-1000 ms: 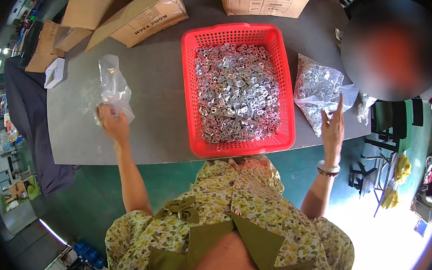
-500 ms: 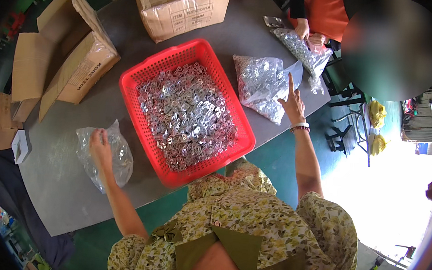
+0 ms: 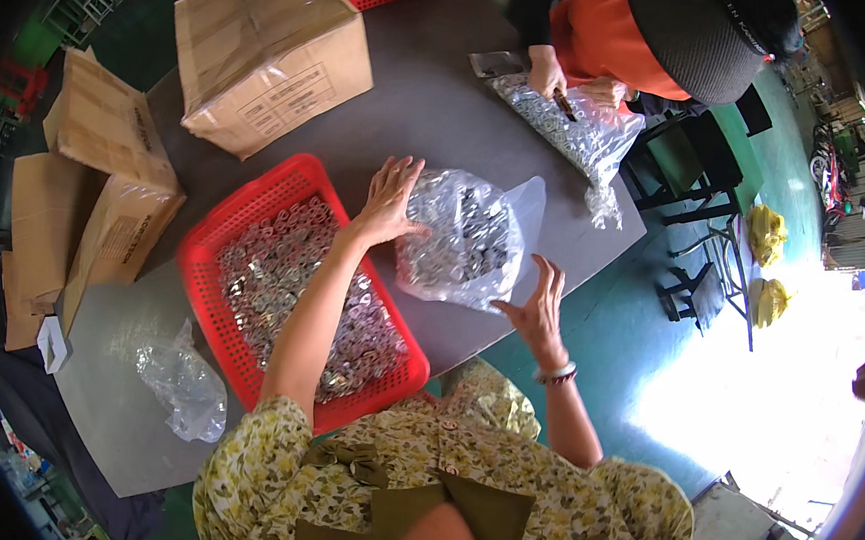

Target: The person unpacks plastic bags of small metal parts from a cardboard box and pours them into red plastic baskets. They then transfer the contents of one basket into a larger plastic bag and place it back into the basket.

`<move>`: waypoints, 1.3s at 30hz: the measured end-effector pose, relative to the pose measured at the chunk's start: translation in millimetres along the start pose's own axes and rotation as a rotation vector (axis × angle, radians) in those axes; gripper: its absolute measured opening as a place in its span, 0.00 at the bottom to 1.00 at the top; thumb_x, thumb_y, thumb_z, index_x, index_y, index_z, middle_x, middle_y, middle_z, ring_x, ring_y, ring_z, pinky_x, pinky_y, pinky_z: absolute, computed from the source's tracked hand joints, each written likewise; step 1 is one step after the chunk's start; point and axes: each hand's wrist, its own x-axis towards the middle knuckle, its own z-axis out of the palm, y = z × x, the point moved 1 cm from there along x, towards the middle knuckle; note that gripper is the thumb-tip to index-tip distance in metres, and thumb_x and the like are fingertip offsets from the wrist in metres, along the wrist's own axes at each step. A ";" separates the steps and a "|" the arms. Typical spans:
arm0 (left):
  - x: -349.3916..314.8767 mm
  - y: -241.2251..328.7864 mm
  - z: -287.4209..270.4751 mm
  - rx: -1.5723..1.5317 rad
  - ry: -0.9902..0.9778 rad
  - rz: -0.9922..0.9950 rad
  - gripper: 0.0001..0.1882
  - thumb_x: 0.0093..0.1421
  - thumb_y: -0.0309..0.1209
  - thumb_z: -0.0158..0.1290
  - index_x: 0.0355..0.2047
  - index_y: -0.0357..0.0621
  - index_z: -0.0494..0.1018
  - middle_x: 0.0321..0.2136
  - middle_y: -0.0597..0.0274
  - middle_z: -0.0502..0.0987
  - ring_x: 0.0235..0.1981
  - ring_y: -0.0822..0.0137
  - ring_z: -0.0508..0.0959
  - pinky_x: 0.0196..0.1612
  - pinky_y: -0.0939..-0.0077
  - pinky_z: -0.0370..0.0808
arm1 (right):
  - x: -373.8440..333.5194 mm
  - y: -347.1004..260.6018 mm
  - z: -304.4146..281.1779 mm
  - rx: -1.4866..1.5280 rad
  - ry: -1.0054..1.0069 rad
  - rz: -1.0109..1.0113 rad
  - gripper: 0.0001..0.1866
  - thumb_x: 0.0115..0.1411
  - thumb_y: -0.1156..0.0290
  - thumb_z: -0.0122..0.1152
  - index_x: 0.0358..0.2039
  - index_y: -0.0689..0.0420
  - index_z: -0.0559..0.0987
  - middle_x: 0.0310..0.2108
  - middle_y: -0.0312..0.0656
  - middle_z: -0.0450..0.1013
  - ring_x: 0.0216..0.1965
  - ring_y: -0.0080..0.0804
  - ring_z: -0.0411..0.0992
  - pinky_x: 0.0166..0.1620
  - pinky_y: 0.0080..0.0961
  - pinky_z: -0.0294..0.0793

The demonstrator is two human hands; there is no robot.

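A clear plastic bag of small silvery metal pieces (image 3: 463,237) is pressed by the spread fingers of the left hand (image 3: 389,202) and neared by the open right hand (image 3: 541,303), ungripped, so contents could be spilled off the grey worktop (image 3: 434,110) edge.

Brown labelled cardboard boxes (image 3: 267,48) at table's far-left

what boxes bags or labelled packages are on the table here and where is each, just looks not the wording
Closed brown cardboard box: far side of the grey table, dark print on its side.
Opened brown cardboard boxes: left edge, flaps up.
Clear plastic bag of small silvery parts: beside the red plastic basket, left hand on it, right hand at its near edge.
Crumpled empty clear bag: near-left corner.
Second clear bag of parts: far right, under another person's hands.
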 end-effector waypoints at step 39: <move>-127.3 161.3 -165.1 -0.273 0.937 0.366 0.07 0.56 0.30 0.55 0.25 0.40 0.72 0.20 0.58 0.71 0.29 0.55 0.73 0.46 0.57 0.69 | -12.9 -112.2 -160.1 0.739 0.197 -0.149 0.17 0.69 0.62 0.44 0.41 0.64 0.73 0.36 0.45 0.73 0.36 0.27 0.71 0.42 0.28 0.73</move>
